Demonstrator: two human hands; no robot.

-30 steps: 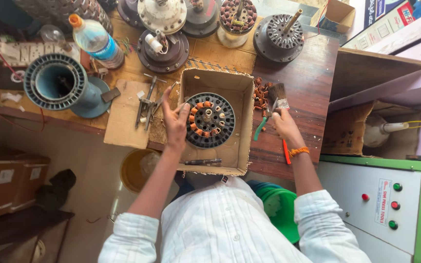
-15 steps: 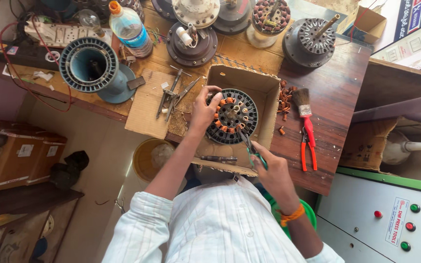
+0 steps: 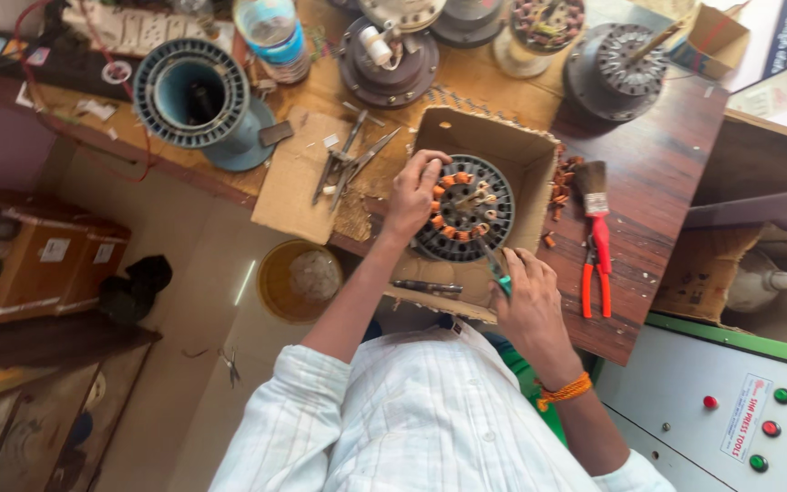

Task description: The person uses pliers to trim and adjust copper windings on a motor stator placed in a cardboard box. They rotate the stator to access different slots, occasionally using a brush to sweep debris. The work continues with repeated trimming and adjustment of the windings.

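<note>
A round black motor stator [image 3: 466,211] with orange-copper windings lies in a shallow cardboard box [image 3: 532,157] on the wooden bench. My left hand [image 3: 412,194] rests on the stator's left rim, fingers curled over it. My right hand [image 3: 526,301] is at the box's near right corner, shut on a small green-handled tool [image 3: 499,272] whose tip points at the stator's lower right edge. A dark screwdriver [image 3: 426,286] lies in the box near its front edge.
Orange pliers [image 3: 594,278] and a red-handled brush [image 3: 593,196] lie right of the box. Scissors and tweezers [image 3: 350,164] rest on a cardboard sheet to the left. A blue stator housing [image 3: 195,96], a bottle [image 3: 270,32] and several motor parts stand behind. A control cabinet [image 3: 730,410] stands at right.
My right hand left the brush at the right, came back toward me and now holds the green-handled tool at the stator's near edge. My left hand stayed on the stator.
</note>
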